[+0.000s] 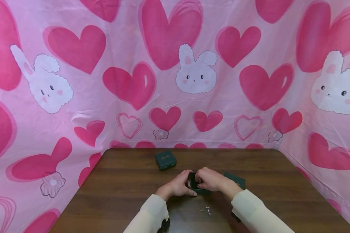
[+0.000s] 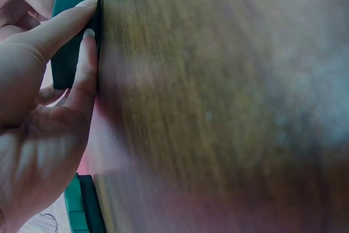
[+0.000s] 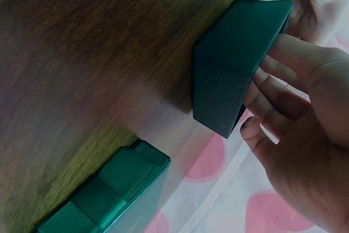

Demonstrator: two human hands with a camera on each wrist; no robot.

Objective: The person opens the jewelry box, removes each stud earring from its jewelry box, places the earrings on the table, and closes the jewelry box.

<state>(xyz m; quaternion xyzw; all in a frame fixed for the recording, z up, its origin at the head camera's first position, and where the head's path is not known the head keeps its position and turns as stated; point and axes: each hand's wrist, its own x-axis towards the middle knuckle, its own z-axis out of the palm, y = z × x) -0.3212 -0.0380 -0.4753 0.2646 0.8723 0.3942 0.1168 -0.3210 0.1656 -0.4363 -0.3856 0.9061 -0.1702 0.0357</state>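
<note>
A small dark green jewelry box [image 1: 202, 191] stands uncovered on the table, its dark inside facing up. My left hand [image 1: 180, 185] grips its left side, with the thumb at the front wall. In the left wrist view, the thumb and a finger lie against the green box wall [image 2: 71, 61]. My right hand [image 1: 211, 179] reaches over the rim, fingers bent down into the box; its fingertips are hidden inside, so I cannot tell whether they pinch anything. Several small shiny pieces [image 1: 208, 209], stud-like in shape, lie on the table in front of the box.
Behind my right hand lies a green lid [image 1: 231, 178] with gold lettering; the right wrist view shows a ribbon bow [image 3: 109, 186] on it. A closed green box [image 1: 165, 159] with gold lettering stands farther back left. Pink heart-patterned cloth [image 1: 169, 129] hangs behind the wooden table [image 1: 122, 200].
</note>
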